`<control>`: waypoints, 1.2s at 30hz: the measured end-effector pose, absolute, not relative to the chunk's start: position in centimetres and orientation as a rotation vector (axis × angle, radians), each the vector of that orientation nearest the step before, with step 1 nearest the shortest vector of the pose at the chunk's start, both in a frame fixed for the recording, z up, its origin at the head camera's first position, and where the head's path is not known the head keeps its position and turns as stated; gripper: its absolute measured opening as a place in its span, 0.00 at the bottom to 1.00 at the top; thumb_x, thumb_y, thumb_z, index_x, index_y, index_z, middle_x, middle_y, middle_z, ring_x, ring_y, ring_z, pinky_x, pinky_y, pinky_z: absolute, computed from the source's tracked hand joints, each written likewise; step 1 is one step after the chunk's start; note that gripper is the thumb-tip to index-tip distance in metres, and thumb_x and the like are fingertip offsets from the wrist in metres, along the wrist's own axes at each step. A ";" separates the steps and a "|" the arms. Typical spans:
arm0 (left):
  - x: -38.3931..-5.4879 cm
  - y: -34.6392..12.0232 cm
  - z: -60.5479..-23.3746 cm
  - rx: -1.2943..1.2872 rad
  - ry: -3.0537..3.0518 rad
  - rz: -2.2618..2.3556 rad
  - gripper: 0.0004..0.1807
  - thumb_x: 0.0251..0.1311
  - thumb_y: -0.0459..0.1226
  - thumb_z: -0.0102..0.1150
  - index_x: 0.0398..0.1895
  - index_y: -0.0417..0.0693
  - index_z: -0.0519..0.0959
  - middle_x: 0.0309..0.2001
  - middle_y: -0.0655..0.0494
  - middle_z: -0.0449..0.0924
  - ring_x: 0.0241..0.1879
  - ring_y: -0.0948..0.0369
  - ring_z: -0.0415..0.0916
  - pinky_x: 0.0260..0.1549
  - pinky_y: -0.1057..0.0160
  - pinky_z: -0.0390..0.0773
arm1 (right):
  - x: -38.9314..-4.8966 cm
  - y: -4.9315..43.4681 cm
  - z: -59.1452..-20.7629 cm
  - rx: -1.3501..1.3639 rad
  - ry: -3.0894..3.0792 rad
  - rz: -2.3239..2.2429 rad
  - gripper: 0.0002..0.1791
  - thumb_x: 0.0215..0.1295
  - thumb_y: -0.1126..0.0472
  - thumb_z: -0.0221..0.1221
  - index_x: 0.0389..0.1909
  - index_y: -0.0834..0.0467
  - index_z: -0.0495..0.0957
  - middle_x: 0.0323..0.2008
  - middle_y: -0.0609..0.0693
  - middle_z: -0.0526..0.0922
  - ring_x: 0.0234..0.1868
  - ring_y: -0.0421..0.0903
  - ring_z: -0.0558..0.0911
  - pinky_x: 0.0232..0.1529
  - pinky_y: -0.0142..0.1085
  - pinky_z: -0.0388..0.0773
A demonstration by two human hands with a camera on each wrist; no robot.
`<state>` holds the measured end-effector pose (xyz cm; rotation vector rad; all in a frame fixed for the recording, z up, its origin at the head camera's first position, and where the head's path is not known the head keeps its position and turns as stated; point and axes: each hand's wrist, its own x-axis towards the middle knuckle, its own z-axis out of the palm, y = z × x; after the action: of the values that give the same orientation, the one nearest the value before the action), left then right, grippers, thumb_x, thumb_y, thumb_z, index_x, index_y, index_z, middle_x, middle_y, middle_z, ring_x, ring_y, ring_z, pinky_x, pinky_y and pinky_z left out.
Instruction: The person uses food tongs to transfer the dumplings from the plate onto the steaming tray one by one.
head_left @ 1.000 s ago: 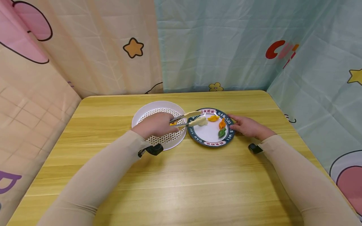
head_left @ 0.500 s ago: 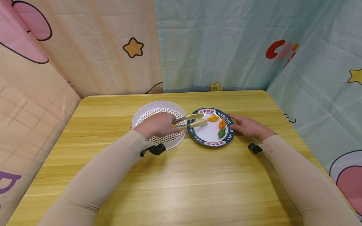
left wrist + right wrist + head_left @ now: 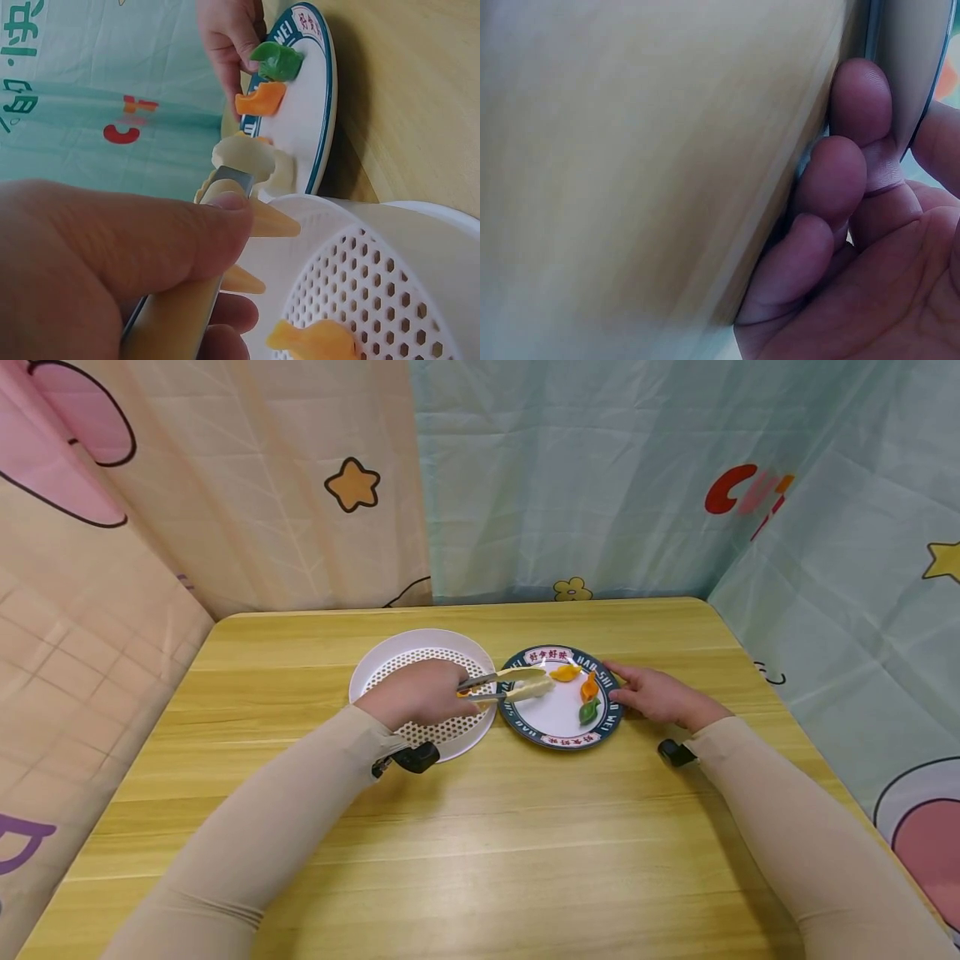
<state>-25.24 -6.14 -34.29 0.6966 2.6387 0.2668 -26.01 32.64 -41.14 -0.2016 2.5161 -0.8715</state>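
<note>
The left hand (image 3: 415, 693), above the white strainer (image 3: 427, 641), pinches the tongs (image 3: 517, 674); the right hand (image 3: 660, 697) pinches the plate (image 3: 557, 717), a green piece (image 3: 588, 712) near its fingers (image 3: 622, 672).

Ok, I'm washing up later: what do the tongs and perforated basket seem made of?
The tongs look like metal, by their grey glint, with duller cream ends, perhaps plastic or silicone. The perforated basket: probably satin white plastic, given its evenly spaced holes.
</note>
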 end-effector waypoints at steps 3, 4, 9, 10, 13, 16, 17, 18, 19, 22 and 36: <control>-25.2 -6.1 -34.3 0.699 2.642 0.268 0.18 0.70 0.56 0.62 0.39 0.53 0.78 0.34 0.56 0.79 0.33 0.58 0.77 0.34 0.59 0.76 | -26.0 32.6 -41.1 -0.198 2.519 -0.869 0.38 0.83 0.54 0.52 0.85 0.55 0.47 0.33 0.52 0.77 0.34 0.49 0.74 0.36 0.36 0.72; -25.3 -6.1 -34.3 0.701 2.643 0.268 0.18 0.70 0.56 0.62 0.39 0.53 0.78 0.33 0.56 0.79 0.33 0.58 0.77 0.34 0.59 0.76 | -26.0 32.6 -41.1 -0.197 2.519 -0.867 0.38 0.83 0.54 0.52 0.85 0.55 0.47 0.33 0.52 0.77 0.34 0.49 0.74 0.36 0.36 0.72; -25.2 -6.2 -34.4 0.712 2.657 0.278 0.17 0.69 0.56 0.63 0.38 0.53 0.79 0.32 0.56 0.79 0.34 0.58 0.76 0.34 0.58 0.75 | -26.0 32.5 -41.0 -0.192 2.520 -0.864 0.38 0.83 0.54 0.52 0.85 0.55 0.47 0.33 0.52 0.76 0.34 0.49 0.74 0.36 0.36 0.72; -25.2 -6.2 -34.4 0.715 2.657 0.282 0.17 0.69 0.55 0.63 0.38 0.53 0.79 0.32 0.56 0.79 0.34 0.57 0.76 0.34 0.58 0.75 | -26.0 32.5 -41.0 -0.191 2.520 -0.864 0.38 0.83 0.54 0.52 0.85 0.55 0.47 0.32 0.52 0.76 0.34 0.49 0.74 0.35 0.36 0.72; -25.2 -6.1 -34.5 0.725 2.660 0.292 0.16 0.70 0.55 0.63 0.38 0.54 0.79 0.32 0.57 0.79 0.34 0.58 0.76 0.34 0.58 0.75 | -25.9 32.5 -40.9 -0.190 2.523 -0.862 0.38 0.83 0.55 0.52 0.85 0.55 0.47 0.32 0.51 0.75 0.33 0.49 0.74 0.34 0.36 0.71; -25.2 -6.2 -34.6 0.729 2.656 0.303 0.15 0.70 0.54 0.62 0.38 0.54 0.79 0.32 0.57 0.79 0.34 0.58 0.76 0.33 0.59 0.75 | -25.9 32.6 -40.9 -0.200 2.526 -0.857 0.38 0.83 0.55 0.52 0.85 0.55 0.47 0.31 0.51 0.75 0.33 0.49 0.74 0.35 0.36 0.71; -25.2 -6.2 -34.6 0.730 2.657 0.306 0.15 0.70 0.54 0.62 0.38 0.54 0.79 0.32 0.57 0.79 0.34 0.58 0.76 0.33 0.59 0.75 | -25.9 32.6 -40.9 -0.202 2.525 -0.857 0.38 0.83 0.55 0.52 0.85 0.55 0.47 0.32 0.52 0.76 0.33 0.49 0.74 0.35 0.36 0.71; -25.2 -6.2 -34.6 0.731 2.657 0.308 0.15 0.70 0.54 0.62 0.38 0.55 0.79 0.32 0.57 0.79 0.34 0.58 0.76 0.33 0.59 0.75 | -25.9 32.6 -40.9 -0.204 2.526 -0.856 0.38 0.83 0.55 0.52 0.85 0.55 0.47 0.32 0.52 0.76 0.33 0.49 0.74 0.35 0.36 0.71; -25.1 -6.2 -34.7 0.733 2.657 0.311 0.15 0.70 0.54 0.62 0.38 0.54 0.79 0.32 0.57 0.79 0.34 0.58 0.76 0.33 0.59 0.75 | -25.9 32.6 -40.9 -0.205 2.526 -0.856 0.38 0.83 0.55 0.52 0.85 0.55 0.47 0.32 0.52 0.76 0.34 0.49 0.74 0.35 0.36 0.71; -25.1 -6.2 -34.7 0.733 2.657 0.316 0.14 0.71 0.54 0.62 0.38 0.55 0.80 0.31 0.57 0.79 0.33 0.58 0.76 0.33 0.59 0.75 | -25.9 32.6 -40.9 -0.204 2.524 -0.858 0.38 0.83 0.55 0.52 0.85 0.55 0.46 0.32 0.52 0.76 0.33 0.49 0.74 0.35 0.36 0.71; -24.8 -6.4 -34.8 0.719 2.685 0.320 0.15 0.72 0.56 0.61 0.41 0.57 0.80 0.34 0.57 0.81 0.37 0.57 0.77 0.36 0.57 0.75 | -25.9 32.5 -40.9 -0.183 2.507 -0.871 0.38 0.84 0.54 0.52 0.85 0.54 0.46 0.30 0.51 0.74 0.32 0.49 0.73 0.34 0.36 0.70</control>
<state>-24.79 -6.41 -34.85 0.7191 2.6851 0.3198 -25.87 32.53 -40.90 -0.1834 2.5066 -0.8707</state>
